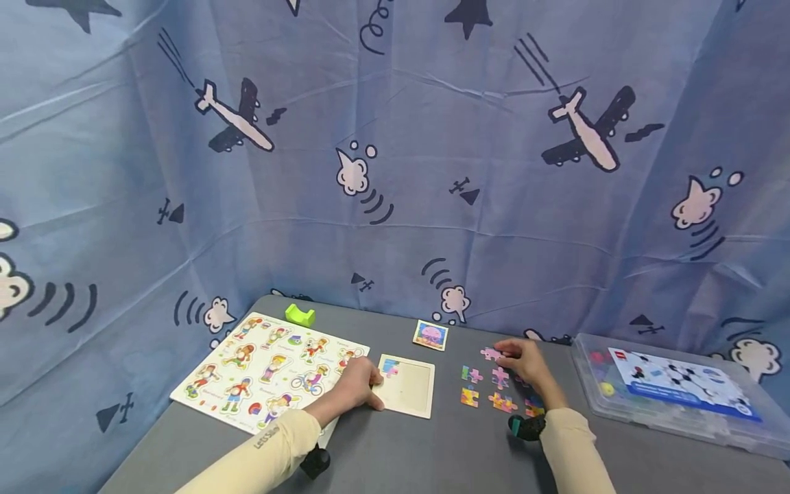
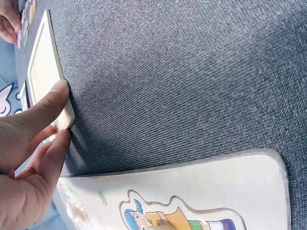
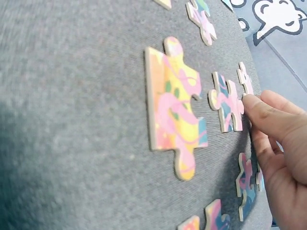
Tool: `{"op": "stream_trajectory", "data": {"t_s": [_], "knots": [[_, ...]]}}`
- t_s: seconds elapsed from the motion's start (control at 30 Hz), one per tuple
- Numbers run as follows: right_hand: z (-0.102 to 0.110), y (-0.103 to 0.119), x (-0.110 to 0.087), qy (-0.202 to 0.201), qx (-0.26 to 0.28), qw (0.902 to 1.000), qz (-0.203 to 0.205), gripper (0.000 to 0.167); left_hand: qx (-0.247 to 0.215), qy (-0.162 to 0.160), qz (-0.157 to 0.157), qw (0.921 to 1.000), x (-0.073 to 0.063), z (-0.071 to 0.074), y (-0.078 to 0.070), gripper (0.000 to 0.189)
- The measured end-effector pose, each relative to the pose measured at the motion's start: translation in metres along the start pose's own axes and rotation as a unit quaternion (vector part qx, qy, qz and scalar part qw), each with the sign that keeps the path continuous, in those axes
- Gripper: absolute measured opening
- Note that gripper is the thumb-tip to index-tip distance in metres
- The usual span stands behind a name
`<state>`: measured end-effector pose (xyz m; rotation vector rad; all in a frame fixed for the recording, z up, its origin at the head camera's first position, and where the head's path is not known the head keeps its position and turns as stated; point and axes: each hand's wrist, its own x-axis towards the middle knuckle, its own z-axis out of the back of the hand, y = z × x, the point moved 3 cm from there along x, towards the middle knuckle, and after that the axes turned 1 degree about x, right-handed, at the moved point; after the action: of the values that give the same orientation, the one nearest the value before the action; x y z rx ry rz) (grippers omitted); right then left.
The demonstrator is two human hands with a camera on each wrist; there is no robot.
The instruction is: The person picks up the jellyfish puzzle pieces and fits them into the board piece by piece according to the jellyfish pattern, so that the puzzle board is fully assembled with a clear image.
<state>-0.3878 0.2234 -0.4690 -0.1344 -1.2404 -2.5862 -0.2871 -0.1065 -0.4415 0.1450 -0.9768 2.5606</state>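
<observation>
My left hand [image 1: 356,385] grips the lower left corner of a square wooden puzzle tray [image 1: 404,405], thumb on its near edge in the left wrist view. A puzzle piece with blue and pink print [image 1: 390,369] sits in the tray's upper left corner. On the right, my right hand [image 1: 523,362] pinches the edge of a pink puzzle piece [image 1: 491,354] at the back of a loose group. Nearer pieces include a pink-and-blue one [image 3: 224,103] and a yellow-and-pink one [image 3: 169,108]. My hand partly covers others.
A large white board with sports figures [image 1: 262,360] lies left of the tray. Behind stand a small jellyfish picture card [image 1: 430,335] and a green curved block [image 1: 300,315]. A clear plastic case [image 1: 673,418] lies at far right. A patterned curtain [image 1: 395,171] hangs behind the table.
</observation>
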Motion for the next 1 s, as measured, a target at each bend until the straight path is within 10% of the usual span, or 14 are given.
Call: {"op": "stream_trajectory", "data": {"t_s": [0.6, 0.8, 1.0], "knots": [[0.006, 0.003, -0.003, -0.033, -0.03, 0.9989, -0.018, 0.021, 0.009, -0.004, 0.007, 0.9999, 0.0, -0.001, 0.0, 0.066], [0.007, 0.004, -0.009, -0.039, 0.06, 0.9971, -0.026, 0.026, 0.011, -0.006, 0.002, 0.9999, -0.001, -0.001, -0.002, 0.065], [0.003, 0.009, -0.016, -0.004, 0.221, 0.9725, -0.073, 0.037, 0.012, -0.006, 0.01, 0.9999, -0.001, 0.0, -0.002, 0.061]]}}
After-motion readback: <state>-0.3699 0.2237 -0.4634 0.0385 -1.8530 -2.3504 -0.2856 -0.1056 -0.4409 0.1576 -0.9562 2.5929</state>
